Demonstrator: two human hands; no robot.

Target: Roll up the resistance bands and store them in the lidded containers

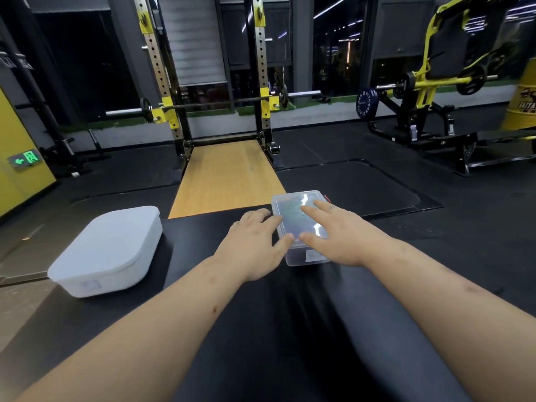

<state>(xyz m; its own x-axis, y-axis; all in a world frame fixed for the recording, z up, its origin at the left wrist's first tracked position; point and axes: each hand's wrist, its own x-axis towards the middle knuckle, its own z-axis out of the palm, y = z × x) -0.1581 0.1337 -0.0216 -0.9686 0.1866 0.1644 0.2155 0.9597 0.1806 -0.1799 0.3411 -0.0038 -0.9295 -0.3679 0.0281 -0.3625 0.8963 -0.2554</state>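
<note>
The clear box [291, 221] sits lidded on the black bench [275, 329]. The right hand [342, 236] is spread wide on the lid. The left hand [252, 242] is laid open against its side. Every corner should be pressed down evenly, with the box kept steady.

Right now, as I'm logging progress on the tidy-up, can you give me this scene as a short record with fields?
surface: black padded bench
clear container: lid on, at the bench's far end; contents too blurred to tell
white container: lid on, at the bench's left edge, untouched
right hand: straight fingers press on the clear container's lid
left hand: against the clear container's left side, thumb on the lid's edge
loose bands: none in view
</note>
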